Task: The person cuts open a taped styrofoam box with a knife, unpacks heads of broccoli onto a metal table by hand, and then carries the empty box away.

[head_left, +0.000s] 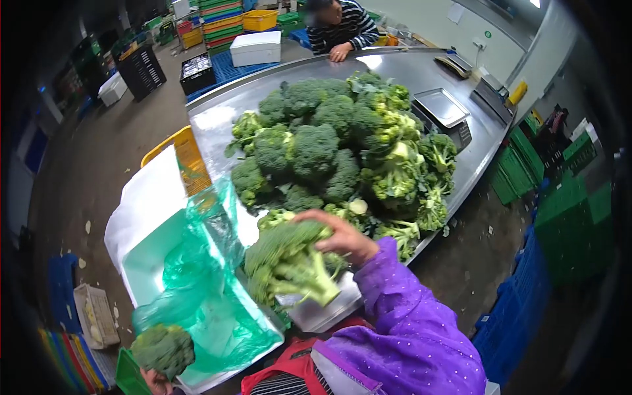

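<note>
My right hand (pixel 342 238), in a purple dotted sleeve, grips a large broccoli head (pixel 283 260) by its upper side, its cut stem pointing down to the right. At the lower left my left hand (pixel 155 381), only partly in view, is closed under a second, darker broccoli head (pixel 163 350). Between the hands stands a white foam box (pixel 266 329) lined with thin green plastic film (pixel 217 322). Beyond my right hand a big heap of broccoli (pixel 316 150) covers the middle of the metal table (pixel 214 148).
A scale (pixel 441 107) stands right of the heap. Behind the box is a yellow crate (pixel 174 155). A clear plastic tub (pixel 322 313) sits close to my body. Across the table, a person in a striped top (pixel 359 26) rests a hand on the edge. Green crates (pixel 517 168) stand at right.
</note>
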A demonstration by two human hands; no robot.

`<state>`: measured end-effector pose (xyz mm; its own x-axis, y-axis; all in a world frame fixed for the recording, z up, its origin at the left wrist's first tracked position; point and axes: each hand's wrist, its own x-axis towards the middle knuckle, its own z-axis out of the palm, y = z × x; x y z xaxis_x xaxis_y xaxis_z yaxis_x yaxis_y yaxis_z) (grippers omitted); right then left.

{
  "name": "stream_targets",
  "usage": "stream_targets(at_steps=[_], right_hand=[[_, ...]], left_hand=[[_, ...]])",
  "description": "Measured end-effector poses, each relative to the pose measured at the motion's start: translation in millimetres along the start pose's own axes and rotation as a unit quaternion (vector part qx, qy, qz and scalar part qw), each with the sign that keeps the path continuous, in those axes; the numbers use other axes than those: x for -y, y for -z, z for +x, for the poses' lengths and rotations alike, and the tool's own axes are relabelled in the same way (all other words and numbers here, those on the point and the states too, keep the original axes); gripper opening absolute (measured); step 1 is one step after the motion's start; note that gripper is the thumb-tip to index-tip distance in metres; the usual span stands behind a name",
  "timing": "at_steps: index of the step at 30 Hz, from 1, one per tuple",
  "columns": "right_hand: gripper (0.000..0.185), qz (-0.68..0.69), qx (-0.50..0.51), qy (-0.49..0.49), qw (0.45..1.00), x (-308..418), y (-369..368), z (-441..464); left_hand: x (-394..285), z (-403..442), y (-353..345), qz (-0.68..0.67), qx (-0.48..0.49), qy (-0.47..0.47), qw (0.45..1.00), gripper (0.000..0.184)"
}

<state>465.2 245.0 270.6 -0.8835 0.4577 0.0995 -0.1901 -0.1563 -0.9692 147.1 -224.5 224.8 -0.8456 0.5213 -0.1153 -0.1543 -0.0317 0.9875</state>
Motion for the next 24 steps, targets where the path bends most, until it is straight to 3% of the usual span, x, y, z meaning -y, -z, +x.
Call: stream_targets(at_steps=[2,3,5,6,8,10,12,13,14,16,17,18,20,21,22,24], right_hand=[[0.060,0.008,-0.089,0.040,0.995,28,55,-31],[0.064,0.086,-0.126,0.125,0.980,37,76,-44],[0.069,0.156,-0.199,0.176,0.951,70,120,-81],[0.067,0.100,-0.263,0.235,0.930,88,132,-94],[0.058,0.078,-0.358,0.258,0.894,105,175,-121],[0.051,-0.012,-0.413,0.300,0.860,123,209,-123],[0.047,-0.194,-0.490,0.285,0.800,124,249,-109],[0.048,-0.308,-0.508,0.276,0.756,122,262,-96],[0.052,-0.477,-0.502,0.255,0.675,106,294,-84],[0.060,-0.584,-0.431,0.163,0.668,67,331,-66],[0.073,-0.611,-0.435,0.045,0.660,48,335,-60],[0.082,-0.582,-0.471,0.063,0.660,27,347,-59],[0.086,-0.603,-0.433,0.036,0.669,35,345,-74],[0.084,-0.609,-0.409,0.025,0.679,43,340,-83],[0.082,-0.602,-0.386,0.053,0.698,44,342,-90],[0.073,-0.610,-0.382,0.075,0.690,53,333,-106]], left_hand=[[-9,-7,-45,-0.072,0.015,0.004,0.997,0.060],[-11,-9,-73,-0.110,0.029,0.011,0.993,0.059],[-11,-13,-138,-0.191,0.066,0.032,0.979,0.059],[-9,-14,-172,-0.234,0.089,0.048,0.967,0.059],[-3,-16,-238,-0.319,0.141,0.088,0.933,0.058],[7,-20,-296,-0.395,0.188,0.137,0.889,0.058],[28,-15,-350,-0.436,0.173,0.159,0.869,0.057],[47,-9,-374,-0.435,0.123,0.141,0.881,0.054],[58,-8,-391,-0.460,0.155,0.179,0.856,0.051],[83,11,-431,-0.392,0.238,0.214,0.863,0.049],[93,21,-454,-0.318,0.235,0.209,0.894,0.048],[74,14,-484,-0.214,0.224,0.197,0.930,0.047],[72,14,-527,0.034,0.183,0.162,0.969,0.054],[100,30,-524,0.017,0.232,0.128,0.964,0.067],[94,27,-527,-0.020,0.213,0.118,0.970,0.076],[96,23,-519,0.032,0.132,0.052,0.989,0.079]])
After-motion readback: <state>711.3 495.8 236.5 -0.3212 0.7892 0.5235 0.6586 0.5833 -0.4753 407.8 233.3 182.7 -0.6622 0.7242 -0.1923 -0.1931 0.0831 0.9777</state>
